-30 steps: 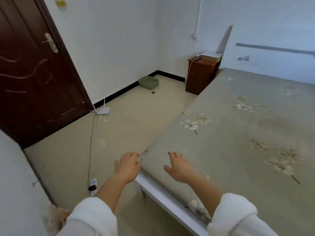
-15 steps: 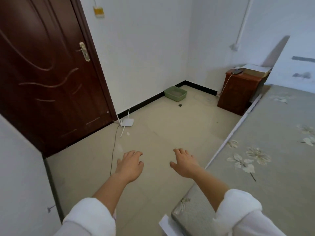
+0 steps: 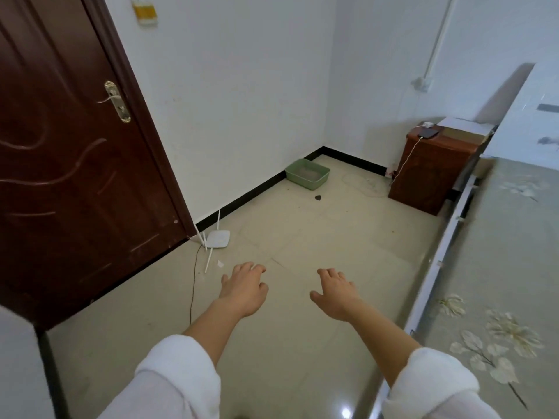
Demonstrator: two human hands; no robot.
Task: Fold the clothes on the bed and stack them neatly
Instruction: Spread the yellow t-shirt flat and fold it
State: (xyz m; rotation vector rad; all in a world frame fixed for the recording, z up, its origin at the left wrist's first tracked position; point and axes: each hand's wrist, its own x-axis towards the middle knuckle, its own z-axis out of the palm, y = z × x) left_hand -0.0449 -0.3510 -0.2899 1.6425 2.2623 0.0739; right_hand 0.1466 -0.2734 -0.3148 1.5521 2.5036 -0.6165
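Both hands are empty — the left hand (image 3: 243, 287) and right hand (image 3: 335, 293) hang spread over the floor (image 3: 302, 237). No clothes show on the bed (image 3: 499, 267) at the right, so the folding looks unstarted — or the clothes lie out of view.

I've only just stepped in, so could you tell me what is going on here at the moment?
A person in white sleeves is standing beside the bed, with both hands held out, palms down, over the bare floor. The left hand and the right hand are open and hold nothing. No clothes are in view; the visible part of the bed shows only its flowered cover. A dark wooden door is to the left, with a white router on the floor near it. No folding is underway right now.
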